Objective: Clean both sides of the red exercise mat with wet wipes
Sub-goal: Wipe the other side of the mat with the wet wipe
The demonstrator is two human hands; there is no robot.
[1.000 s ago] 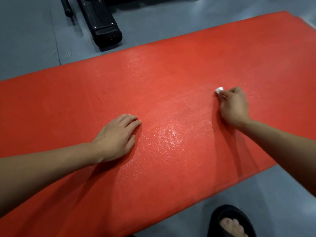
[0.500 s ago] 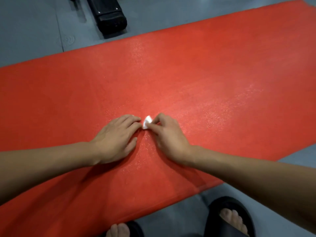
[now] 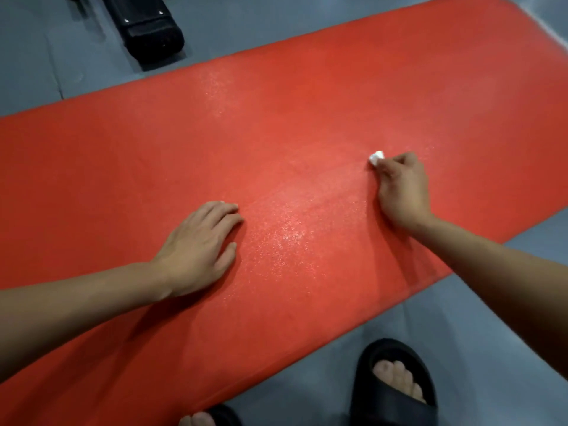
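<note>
The red exercise mat lies flat on the grey floor and fills most of the view. My right hand grips a small bunched white wet wipe and presses it on the mat at the right; only a corner of the wipe shows past my fingers. My left hand rests flat on the mat at the centre left, fingers straight, holding nothing. A damp, glistening patch spreads over the mat between the two hands.
A black piece of gym equipment stands on the grey floor beyond the mat's far edge. My feet in black slides stand on the floor at the mat's near edge.
My right hand swept the wipe from beside my left fingertips out to the right across the mat. My left hand stayed pressed in place.
</note>
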